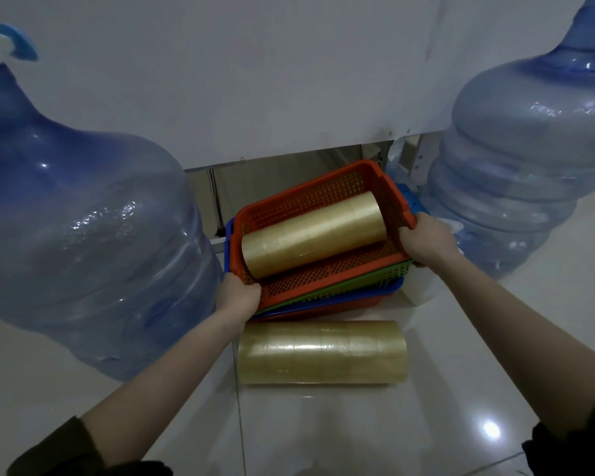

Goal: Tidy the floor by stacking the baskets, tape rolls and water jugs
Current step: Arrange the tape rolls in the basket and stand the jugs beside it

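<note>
A stack of nested plastic baskets sits on the floor, with an orange basket (327, 187) on top and green (364, 276) and blue (340, 297) rims showing under it. A sleeve of clear tape rolls (311, 235) lies inside the orange basket. My left hand (237, 295) grips the stack's near left corner. My right hand (426, 240) grips its right rim. A second sleeve of tape rolls (322, 352) lies on the tiles just in front of the stack. Two big blue water jugs flank the baskets, one at the left (83, 228) and one at the right (522, 166).
A white panel (255, 80) rises behind the baskets, with a low gap under it. A white object (423, 290) sits on the floor by the stack's right side. Glossy light tiles (323, 431) cover the foreground.
</note>
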